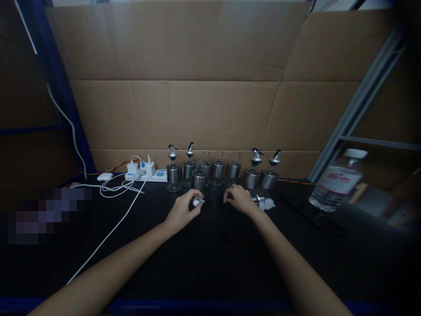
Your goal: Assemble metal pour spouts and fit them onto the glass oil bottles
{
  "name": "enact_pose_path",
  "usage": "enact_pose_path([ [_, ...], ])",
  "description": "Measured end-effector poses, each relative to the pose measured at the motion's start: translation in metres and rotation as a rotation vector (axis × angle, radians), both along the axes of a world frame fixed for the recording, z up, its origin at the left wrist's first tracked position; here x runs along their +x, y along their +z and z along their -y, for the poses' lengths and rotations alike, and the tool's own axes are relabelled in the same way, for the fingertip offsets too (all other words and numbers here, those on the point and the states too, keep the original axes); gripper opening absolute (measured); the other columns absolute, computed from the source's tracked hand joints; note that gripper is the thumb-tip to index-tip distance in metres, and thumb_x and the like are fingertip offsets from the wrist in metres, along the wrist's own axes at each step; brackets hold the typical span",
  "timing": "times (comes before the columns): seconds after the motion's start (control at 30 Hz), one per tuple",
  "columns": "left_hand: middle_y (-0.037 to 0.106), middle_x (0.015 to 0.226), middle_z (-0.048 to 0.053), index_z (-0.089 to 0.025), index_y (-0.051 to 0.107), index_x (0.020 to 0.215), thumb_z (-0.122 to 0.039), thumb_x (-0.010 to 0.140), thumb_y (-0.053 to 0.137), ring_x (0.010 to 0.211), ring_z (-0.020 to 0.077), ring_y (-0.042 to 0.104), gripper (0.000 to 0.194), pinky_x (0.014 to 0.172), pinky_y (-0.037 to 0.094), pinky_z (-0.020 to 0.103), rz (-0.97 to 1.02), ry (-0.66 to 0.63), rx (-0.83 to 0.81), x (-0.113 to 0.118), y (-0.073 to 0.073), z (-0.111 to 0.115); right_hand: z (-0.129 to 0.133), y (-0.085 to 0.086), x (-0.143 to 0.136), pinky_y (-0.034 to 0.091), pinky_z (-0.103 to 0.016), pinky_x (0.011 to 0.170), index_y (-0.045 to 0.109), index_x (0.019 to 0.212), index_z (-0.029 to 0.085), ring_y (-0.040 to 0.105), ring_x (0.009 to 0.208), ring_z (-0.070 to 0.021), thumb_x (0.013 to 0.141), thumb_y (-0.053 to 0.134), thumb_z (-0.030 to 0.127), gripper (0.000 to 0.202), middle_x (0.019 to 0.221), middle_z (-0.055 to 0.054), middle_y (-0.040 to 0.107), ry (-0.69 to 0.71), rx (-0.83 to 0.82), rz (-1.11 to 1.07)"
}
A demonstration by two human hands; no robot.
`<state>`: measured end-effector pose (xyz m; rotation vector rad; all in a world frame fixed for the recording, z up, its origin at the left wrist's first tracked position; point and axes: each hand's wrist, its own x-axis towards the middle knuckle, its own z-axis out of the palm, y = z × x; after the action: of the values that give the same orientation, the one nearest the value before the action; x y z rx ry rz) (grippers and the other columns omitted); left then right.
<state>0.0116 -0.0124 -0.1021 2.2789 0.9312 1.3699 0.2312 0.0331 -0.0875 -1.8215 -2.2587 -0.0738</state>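
- The left hand (180,213) curls thumb and fingers around a small silvery piece (197,201) and grips it; the right hand (239,198) is bent with fingertips drawn in, and I cannot tell whether it holds anything.
- A cardboard wall (171,44) spans the back.
- The black tabletop (204,267) lies under both hands.
- A large clear bottle (336,184) with a white cap and a red-and-white label stands at the right, tilted in view.
- Eight glass bottles with steel sleeves stand in a cluster just beyond the hands: four carry silver-and-black pourers, four have bare necks. One bare-necked bottle (199,180) sits forward, near the left hand.
- A white power strip (159,176) with plugs lies left of the cluster, a white cable (115,226) running toward the front.
- Small translucent pieces (268,203) lie just beside the right wrist.
- Smallest, the silvery piece is between the left hand's thumb and fingers, above the tabletop.
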Motion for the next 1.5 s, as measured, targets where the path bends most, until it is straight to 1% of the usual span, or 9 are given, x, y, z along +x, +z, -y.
enact_pose_path([
  [0.1, 0.058, 0.086, 0.003, -0.016, 0.049, 0.088, -0.011, 0.069, 0.048, 0.078, 0.0126, 0.055, 0.019, 0.070, 0.041, 0.023, 0.046, 0.013, -0.026, 0.000, -0.001, 0.000, 0.002, 0.007, 0.000, 0.034, -0.032, 0.072, 0.059, 0.067, 0.018, 0.047, 0.086, -0.0200, 0.067, 0.055, 0.019, 0.004, 0.083, -0.005, 0.054, 0.055, 0.084, -0.133],
  [0.23, 0.059, 0.083, 0.002, -0.017, 0.048, 0.087, -0.010, 0.071, 0.045, 0.075, 0.0117, 0.056, 0.018, 0.068, 0.041, 0.022, 0.082, 0.007, -0.052, 0.000, -0.001, -0.001, 0.011, 0.021, -0.009, 0.038, -0.026, 0.069, 0.056, 0.073, 0.015, 0.051, 0.072, -0.0134, 0.071, 0.051, 0.023, 0.009, 0.074, -0.003, 0.055, 0.226, 0.208, -0.545],
  [0.37, 0.060, 0.084, 0.003, -0.016, 0.050, 0.092, -0.015, 0.073, 0.046, 0.077, 0.0129, 0.056, 0.019, 0.070, 0.041, 0.023, 0.107, 0.005, -0.085, -0.001, -0.002, -0.004, 0.020, 0.024, -0.027, 0.040, -0.024, 0.059, 0.054, 0.073, 0.015, 0.051, 0.060, -0.0104, 0.068, 0.055, 0.027, 0.013, 0.065, 0.000, 0.054, 0.346, 0.010, -0.959],
  [0.47, 0.058, 0.084, 0.004, -0.016, 0.055, 0.088, -0.017, 0.072, 0.050, 0.078, 0.0135, 0.054, 0.017, 0.069, 0.041, 0.023, 0.107, 0.029, -0.057, -0.002, -0.002, -0.007, 0.024, 0.019, -0.037, 0.040, -0.023, 0.057, 0.055, 0.074, 0.014, 0.051, 0.055, -0.0085, 0.065, 0.058, 0.025, 0.015, 0.063, 0.001, 0.055, 0.398, -0.158, -1.140],
  [0.67, 0.055, 0.077, 0.004, -0.014, 0.060, 0.078, -0.023, 0.065, 0.060, 0.072, 0.0132, 0.053, 0.015, 0.063, 0.041, 0.023, 0.119, 0.032, -0.064, -0.004, -0.005, -0.013, 0.025, 0.007, -0.045, 0.040, -0.022, 0.058, 0.058, 0.078, 0.013, 0.052, 0.055, -0.0069, 0.066, 0.059, 0.024, 0.016, 0.066, 0.000, 0.057, 0.431, -0.307, -1.312],
  [0.9, 0.060, 0.083, 0.006, -0.013, 0.059, 0.091, -0.025, 0.068, 0.057, 0.072, 0.0143, 0.057, 0.026, 0.061, 0.047, 0.024, 0.189, -0.059, -0.242, -0.003, -0.011, -0.015, 0.026, 0.002, -0.055, 0.040, -0.020, 0.056, 0.058, 0.076, 0.014, 0.053, 0.052, -0.0056, 0.065, 0.061, 0.025, 0.016, 0.062, 0.002, 0.056, 0.419, -0.413, -1.505],
  [1.1, 0.061, 0.076, 0.002, -0.016, 0.051, 0.095, -0.022, 0.066, 0.059, 0.068, 0.0125, 0.058, 0.031, 0.060, 0.046, 0.022, 0.198, -0.033, -0.237, -0.002, -0.005, -0.010, 0.028, -0.002, -0.064, 0.039, -0.019, 0.051, 0.052, 0.072, 0.015, 0.051, 0.047, -0.0056, 0.064, 0.062, 0.023, 0.015, 0.057, 0.004, 0.055, 0.428, -0.380, -1.562],
  [1.3, 0.059, 0.071, -0.001, -0.018, 0.046, 0.096, -0.021, 0.065, 0.059, 0.056, 0.0085, 0.055, 0.033, 0.054, 0.043, 0.019, 0.169, 0.025, -0.186, 0.000, -0.005, -0.007, 0.030, -0.005, -0.070, 0.036, -0.018, 0.044, 0.050, 0.069, 0.014, 0.047, 0.042, -0.0052, 0.062, 0.063, 0.024, 0.017, 0.055, 0.003, 0.056, 0.351, -0.294, -1.606],
  [1.5, 0.059, 0.071, -0.002, -0.019, 0.044, 0.091, -0.021, 0.066, 0.058, 0.051, 0.0070, 0.051, 0.028, 0.050, 0.040, 0.018, 0.184, 0.077, -0.133, 0.000, -0.007, -0.008, 0.036, -0.001, -0.073, 0.038, -0.019, 0.044, 0.050, 0.067, 0.014, 0.048, 0.044, -0.0060, 0.061, 0.063, 0.023, 0.017, 0.055, 0.002, 0.055, 0.318, -0.332, -1.673],
])
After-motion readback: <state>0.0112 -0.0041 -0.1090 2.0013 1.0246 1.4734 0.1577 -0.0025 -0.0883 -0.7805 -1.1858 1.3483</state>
